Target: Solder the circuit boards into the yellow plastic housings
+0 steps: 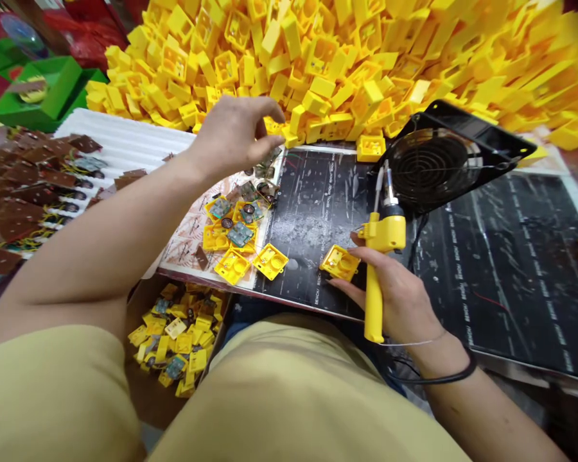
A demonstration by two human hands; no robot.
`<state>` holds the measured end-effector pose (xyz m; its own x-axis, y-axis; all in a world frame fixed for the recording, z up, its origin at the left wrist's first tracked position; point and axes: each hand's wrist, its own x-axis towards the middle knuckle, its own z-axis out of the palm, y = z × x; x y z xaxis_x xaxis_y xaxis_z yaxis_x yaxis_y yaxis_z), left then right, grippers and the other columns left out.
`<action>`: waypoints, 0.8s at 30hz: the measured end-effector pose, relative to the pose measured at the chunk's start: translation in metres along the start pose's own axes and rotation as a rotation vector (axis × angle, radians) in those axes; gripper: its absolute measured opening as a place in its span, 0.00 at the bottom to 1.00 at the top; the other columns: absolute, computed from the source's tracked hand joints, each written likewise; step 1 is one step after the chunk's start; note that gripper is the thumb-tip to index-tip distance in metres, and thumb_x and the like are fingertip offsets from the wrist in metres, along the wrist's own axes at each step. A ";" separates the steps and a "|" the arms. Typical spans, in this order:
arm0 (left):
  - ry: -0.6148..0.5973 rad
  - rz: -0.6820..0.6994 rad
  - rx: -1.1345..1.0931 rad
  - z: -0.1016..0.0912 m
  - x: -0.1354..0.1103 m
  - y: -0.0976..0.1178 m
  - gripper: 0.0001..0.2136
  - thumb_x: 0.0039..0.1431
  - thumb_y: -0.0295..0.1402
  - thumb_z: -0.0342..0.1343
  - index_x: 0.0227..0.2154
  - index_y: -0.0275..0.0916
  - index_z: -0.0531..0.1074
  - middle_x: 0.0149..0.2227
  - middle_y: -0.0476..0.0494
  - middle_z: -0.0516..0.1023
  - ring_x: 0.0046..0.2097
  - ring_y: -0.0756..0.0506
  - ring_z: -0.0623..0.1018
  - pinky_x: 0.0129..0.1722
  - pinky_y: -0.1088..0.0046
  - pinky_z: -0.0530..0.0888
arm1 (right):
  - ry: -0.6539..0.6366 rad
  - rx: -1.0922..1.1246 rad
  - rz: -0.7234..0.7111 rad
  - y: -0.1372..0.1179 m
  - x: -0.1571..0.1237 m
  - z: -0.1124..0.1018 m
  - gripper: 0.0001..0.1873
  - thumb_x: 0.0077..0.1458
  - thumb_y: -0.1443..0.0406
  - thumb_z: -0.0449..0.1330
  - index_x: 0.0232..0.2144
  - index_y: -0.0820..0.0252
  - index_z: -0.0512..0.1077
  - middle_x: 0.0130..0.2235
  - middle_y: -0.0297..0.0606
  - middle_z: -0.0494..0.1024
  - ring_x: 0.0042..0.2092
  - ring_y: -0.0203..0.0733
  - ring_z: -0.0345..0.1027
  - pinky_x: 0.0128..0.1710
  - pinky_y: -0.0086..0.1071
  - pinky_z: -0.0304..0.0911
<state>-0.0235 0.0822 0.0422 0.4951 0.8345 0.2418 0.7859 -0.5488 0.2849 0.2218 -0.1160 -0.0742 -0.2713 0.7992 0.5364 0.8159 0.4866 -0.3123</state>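
My left hand [236, 133] is raised at the near edge of the heap of yellow plastic casings [318, 61]. Its thumb and bent forefinger are apart, and yellow casings show just behind the fingertips. In my right hand [404, 292] is a yellow soldering gun [376, 282], its metal tip pointing away from me. The thumb and fingers of that hand also reach round a single open yellow casing [340, 262] on the black mat. Left of it lie two open casings [270, 261], then a cluster with green circuit boards [241, 233] and small round black parts.
A black fan [428, 157] stands tilted beyond the soldering gun. Brown boards with wires [33, 186] lie at left on white foam [110, 138]. Below the table edge, a box [142, 385] holds yellow casings with boards. Green trays [48, 90] stand at back left.
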 end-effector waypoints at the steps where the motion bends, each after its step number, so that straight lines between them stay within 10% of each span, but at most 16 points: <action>1: 0.014 -0.008 -0.050 -0.008 -0.003 0.003 0.11 0.62 0.38 0.57 0.45 0.42 0.76 0.32 0.53 0.77 0.34 0.52 0.72 0.38 0.69 0.70 | 0.002 0.005 -0.001 -0.001 0.001 0.000 0.24 0.60 0.59 0.64 0.55 0.56 0.64 0.40 0.41 0.79 0.37 0.47 0.77 0.34 0.39 0.74; 7: 0.012 -0.121 -0.474 -0.016 -0.032 0.014 0.08 0.61 0.38 0.60 0.39 0.41 0.76 0.26 0.53 0.72 0.26 0.55 0.70 0.29 0.71 0.70 | 0.031 0.019 -0.040 -0.013 0.009 0.006 0.24 0.60 0.59 0.64 0.55 0.56 0.62 0.37 0.38 0.78 0.36 0.46 0.75 0.36 0.37 0.73; 11: -0.264 -0.187 -0.638 0.005 -0.081 0.014 0.19 0.62 0.45 0.57 0.49 0.38 0.70 0.30 0.49 0.77 0.24 0.52 0.74 0.24 0.72 0.71 | 0.007 0.013 -0.071 -0.015 0.009 0.013 0.22 0.61 0.58 0.62 0.53 0.59 0.63 0.33 0.38 0.76 0.31 0.45 0.73 0.31 0.36 0.70; 17: -0.385 -0.125 -0.191 0.022 -0.145 0.010 0.18 0.65 0.41 0.51 0.53 0.37 0.69 0.27 0.50 0.77 0.29 0.49 0.77 0.29 0.75 0.69 | -0.043 0.122 -0.098 -0.012 0.005 0.016 0.22 0.62 0.60 0.62 0.55 0.58 0.62 0.43 0.43 0.78 0.42 0.46 0.76 0.44 0.38 0.73; 24: -0.360 -0.109 0.120 0.009 -0.137 0.009 0.20 0.66 0.44 0.50 0.55 0.40 0.70 0.42 0.43 0.82 0.44 0.43 0.80 0.43 0.69 0.72 | -0.013 0.171 -0.085 -0.014 0.014 0.017 0.21 0.62 0.64 0.61 0.56 0.57 0.62 0.45 0.43 0.77 0.40 0.45 0.76 0.38 0.35 0.73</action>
<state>-0.0809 -0.0368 0.0037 0.4876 0.8632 -0.1307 0.8683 -0.4638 0.1758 0.1981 -0.1054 -0.0762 -0.3436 0.7564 0.5566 0.6915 0.6048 -0.3951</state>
